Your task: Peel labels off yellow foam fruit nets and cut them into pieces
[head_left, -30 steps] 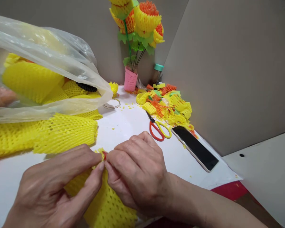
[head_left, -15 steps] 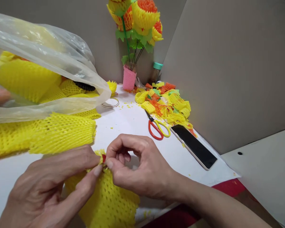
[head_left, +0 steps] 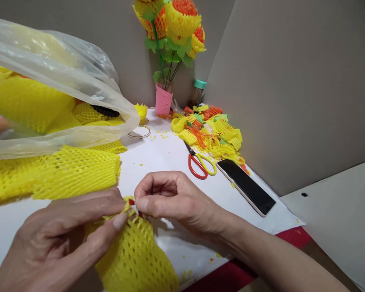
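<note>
A piece of yellow foam fruit netting (head_left: 136, 255) hangs from its gathered top edge near the front of the table. My left hand (head_left: 63, 235) pinches that edge between thumb and forefinger. Close against it, my right hand (head_left: 173, 202) is closed in a pinch on a small red strip (head_left: 131, 201) at the netting's top. The strip's other end is hidden among the fingers and foam. More yellow foam netting (head_left: 79, 172) lies flat behind my left hand.
A clear plastic bag (head_left: 106, 91) of yellow netting fills the left. Scissors (head_left: 197, 164), a phone (head_left: 246, 186) and a heap of foam scraps (head_left: 213, 132) lie to the right. Foam flowers (head_left: 182, 22) stand in a pink-netted vase (head_left: 163, 101) beside a teal-lidded jar (head_left: 197, 91).
My right fingers have closed in more tightly around the red strip, and the right hand has turned slightly. The netting's top edge shows more now. The whole view has shifted a little.
</note>
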`<state>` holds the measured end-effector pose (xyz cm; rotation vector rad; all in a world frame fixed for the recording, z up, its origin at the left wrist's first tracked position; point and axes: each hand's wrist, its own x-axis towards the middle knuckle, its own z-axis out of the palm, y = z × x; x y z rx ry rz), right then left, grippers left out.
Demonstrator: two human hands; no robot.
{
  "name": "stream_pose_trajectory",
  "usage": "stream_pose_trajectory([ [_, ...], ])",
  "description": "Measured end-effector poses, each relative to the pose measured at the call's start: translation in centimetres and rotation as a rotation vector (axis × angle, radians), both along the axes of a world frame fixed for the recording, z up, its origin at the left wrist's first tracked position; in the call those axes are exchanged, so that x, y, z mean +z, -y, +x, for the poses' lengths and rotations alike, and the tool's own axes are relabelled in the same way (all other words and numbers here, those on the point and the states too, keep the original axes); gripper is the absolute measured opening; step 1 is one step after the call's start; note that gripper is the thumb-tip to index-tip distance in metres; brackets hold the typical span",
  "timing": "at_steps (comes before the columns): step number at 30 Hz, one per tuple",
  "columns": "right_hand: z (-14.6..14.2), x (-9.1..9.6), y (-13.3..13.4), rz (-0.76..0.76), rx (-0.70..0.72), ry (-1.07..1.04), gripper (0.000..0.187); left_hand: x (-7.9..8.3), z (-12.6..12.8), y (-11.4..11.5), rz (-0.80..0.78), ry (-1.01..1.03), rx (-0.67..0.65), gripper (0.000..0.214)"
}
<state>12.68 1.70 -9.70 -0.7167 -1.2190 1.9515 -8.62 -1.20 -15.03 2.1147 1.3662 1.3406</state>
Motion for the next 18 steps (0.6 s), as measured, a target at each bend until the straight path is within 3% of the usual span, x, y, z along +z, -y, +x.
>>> stream_pose_trajectory([
  [10,0.0,-0.5,-0.3,-0.014,0.051,-0.058,0.020,2.9,3.0,-1.6,0.049,-0.017,0.059,0.040],
  [18,-0.4,0.1,0.3,0.198,-0.078,0.121,0.016,0.1,0.4,-0.2,-0.059,-0.037,0.098,0.020],
])
